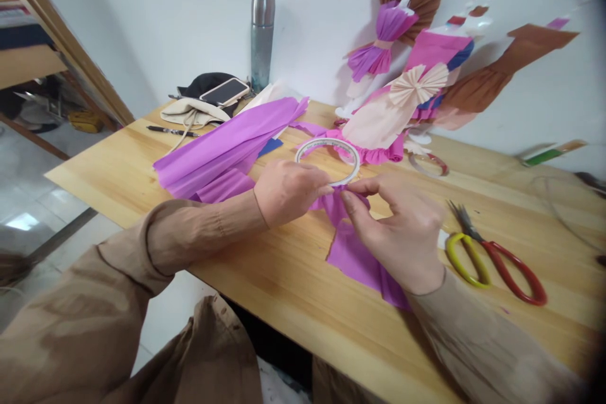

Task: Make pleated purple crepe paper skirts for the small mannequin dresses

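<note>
My left hand [288, 192] is closed on the near edge of a roll of tape [356, 163], a thin white ring held just above the table. My right hand [398, 221] pinches a gathered strip of purple crepe paper [353, 255] between thumb and forefinger, close against the roll. The strip's wider end hangs down under my right palm, partly hidden by it. Scissors [480, 240] with one yellow and one red handle lie to the right of my right hand. A larger folded sheet of purple crepe paper [222, 148] lies beyond my left forearm.
Paper dress figures [411, 101] lean at the wall. A second tape roll [428, 165] lies near them. A steel flask [262, 41], phone [225, 91], cloth pouch [194, 112] and pen [173, 131] occupy the back left. The wooden table's [274, 290] front edge runs close to my body.
</note>
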